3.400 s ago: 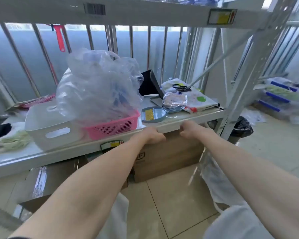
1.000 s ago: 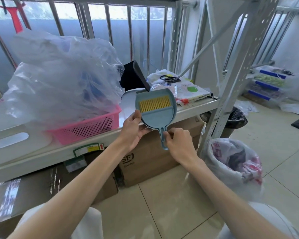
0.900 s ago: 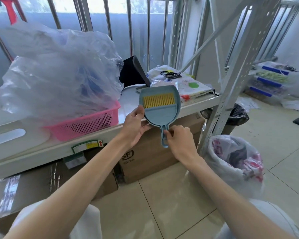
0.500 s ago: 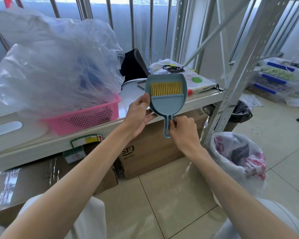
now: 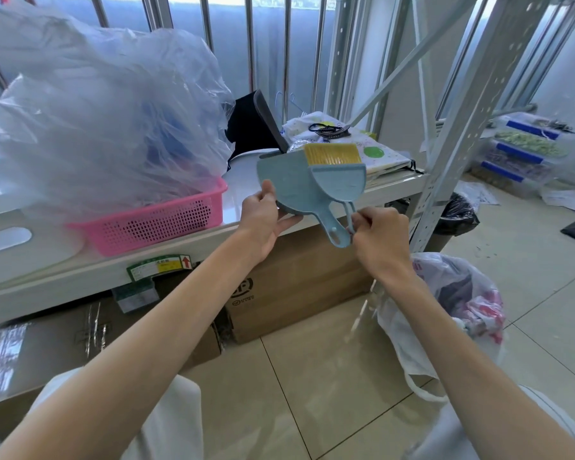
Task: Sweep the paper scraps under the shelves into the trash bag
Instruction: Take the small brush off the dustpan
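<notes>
Pale glossy floor tiles point(image 5: 312, 376) run beneath a grey metal shelving rack point(image 5: 472, 104), with brown cardboard boxes point(image 5: 299, 287) pushed in under its lowest shelf. No paper scraps show under there from this angle; only some loose sheets lie far off at the right.

Held up in front of the shelf edge is a small pale-blue plastic dustpan point(image 5: 289, 190) with a matching blue hand brush with yellow bristles point(image 5: 337, 175) lying against it. The left hand point(image 5: 263, 220) is closed on the pan's side edge, thumb in front and fingers behind. The right hand point(image 5: 379, 234) pinches the thin brush handle where the two handles fork apart.

The set looks light and stiff, and probably a bit slick, so pulling the brush free should take little force. I'd hold each piece by its own handle, since the bristles will flex.

A white printed plastic trash bag point(image 5: 458, 303) slumps on the floor just right of the boxes, mouth open. It looks soft and likely to fold shut.
</notes>
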Demonstrator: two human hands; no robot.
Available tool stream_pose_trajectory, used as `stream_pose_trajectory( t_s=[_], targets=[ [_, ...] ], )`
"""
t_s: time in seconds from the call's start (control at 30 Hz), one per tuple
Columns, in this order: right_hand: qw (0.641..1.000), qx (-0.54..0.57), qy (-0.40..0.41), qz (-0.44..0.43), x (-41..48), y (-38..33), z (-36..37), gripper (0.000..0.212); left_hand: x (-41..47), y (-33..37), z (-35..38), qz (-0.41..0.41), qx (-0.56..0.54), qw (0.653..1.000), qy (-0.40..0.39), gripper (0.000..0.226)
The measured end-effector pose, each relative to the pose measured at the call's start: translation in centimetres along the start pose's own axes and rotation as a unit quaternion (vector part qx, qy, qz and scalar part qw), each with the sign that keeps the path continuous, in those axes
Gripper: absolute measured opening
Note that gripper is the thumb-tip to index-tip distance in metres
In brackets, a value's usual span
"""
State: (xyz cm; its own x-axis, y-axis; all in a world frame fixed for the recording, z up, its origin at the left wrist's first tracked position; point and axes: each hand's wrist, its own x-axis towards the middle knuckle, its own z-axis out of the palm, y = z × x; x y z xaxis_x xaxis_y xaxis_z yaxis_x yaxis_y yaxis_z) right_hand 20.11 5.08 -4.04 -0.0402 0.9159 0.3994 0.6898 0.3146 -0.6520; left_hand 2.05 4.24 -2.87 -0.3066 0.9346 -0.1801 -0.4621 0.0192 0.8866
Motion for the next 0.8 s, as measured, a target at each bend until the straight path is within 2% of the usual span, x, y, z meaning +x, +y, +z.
stream_pose_trajectory(
  t_s=[0.1,0.27,0.43,0.63,0.8],
  targets=[
    [0.997,0.070,0.018,0.023,0.16,0.47,-0.68,0.023,0.30,-0.13,0.26,-0.013,-0.036,0.999,0.037,0.035],
    [0.991,0.119,0.038,0.049,0.04,0.57,-0.82,0.025,0.89,0.01,0.06,-0.040,-0.108,0.989,0.098,0.023],
    [0.972,0.193,0.039,0.128,0.49,0.74,-0.57,0.022,0.94,0.07,-0.31,-0.044,-0.061,0.981,0.176,0.033],
    [0.953,0.248,0.044,0.172,0.86,0.71,-0.42,0.019,0.76,0.11,0.02,-0.050,-0.075,0.977,0.192,0.035],
    [0.951,0.255,0.021,0.175,0.64,0.75,-0.01,0.016,0.30,0.27,0.52,-0.063,-0.101,0.972,0.201,0.041]
  ],
)
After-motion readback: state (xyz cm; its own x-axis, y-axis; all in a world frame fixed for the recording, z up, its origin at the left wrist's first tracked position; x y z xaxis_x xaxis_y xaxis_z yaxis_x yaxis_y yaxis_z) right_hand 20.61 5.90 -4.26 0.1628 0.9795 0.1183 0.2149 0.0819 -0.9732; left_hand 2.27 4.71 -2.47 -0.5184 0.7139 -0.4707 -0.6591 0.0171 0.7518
